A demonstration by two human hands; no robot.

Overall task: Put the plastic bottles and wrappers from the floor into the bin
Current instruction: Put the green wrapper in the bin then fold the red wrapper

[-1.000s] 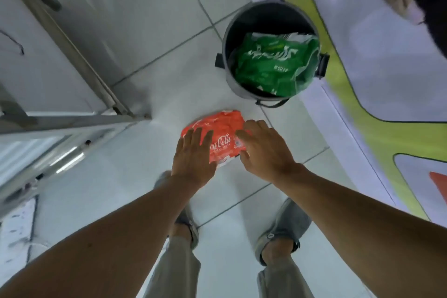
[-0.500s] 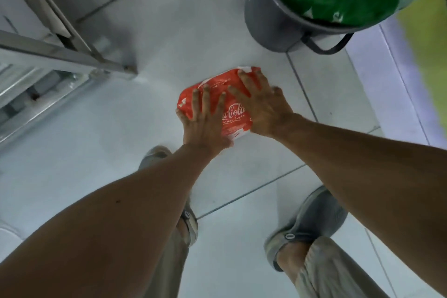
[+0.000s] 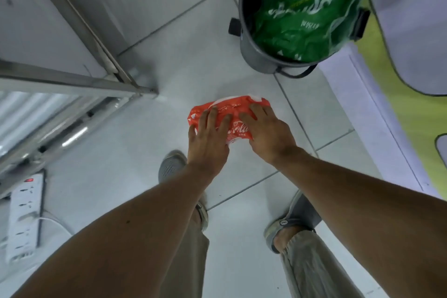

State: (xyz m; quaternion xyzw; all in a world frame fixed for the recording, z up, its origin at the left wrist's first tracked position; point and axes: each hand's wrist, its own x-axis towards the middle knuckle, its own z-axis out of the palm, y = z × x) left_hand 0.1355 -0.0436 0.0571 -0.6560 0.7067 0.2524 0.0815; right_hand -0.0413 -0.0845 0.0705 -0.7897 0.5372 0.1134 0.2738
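1. Both sets of fingers [image 3: 212, 118] have slid further across the red wrapper [image 3: 238, 109] since half a second ago, and are now spread flat, pressing rather than gripping.
2. Left hand [image 3: 208, 143] and right hand [image 3: 267, 132] cover its near half.
3. Wrapper remains on the floor [image 3: 181, 55], short of the bin [image 3: 251, 53], which already holds a green wrapper [image 3: 300, 24].
4. Judgement: gathering underway; lift outstanding.

An indoor utility room: pale floor tiles [image 3: 169, 31], a metal frame [image 3: 79, 80], a power strip [image 3: 25, 215].
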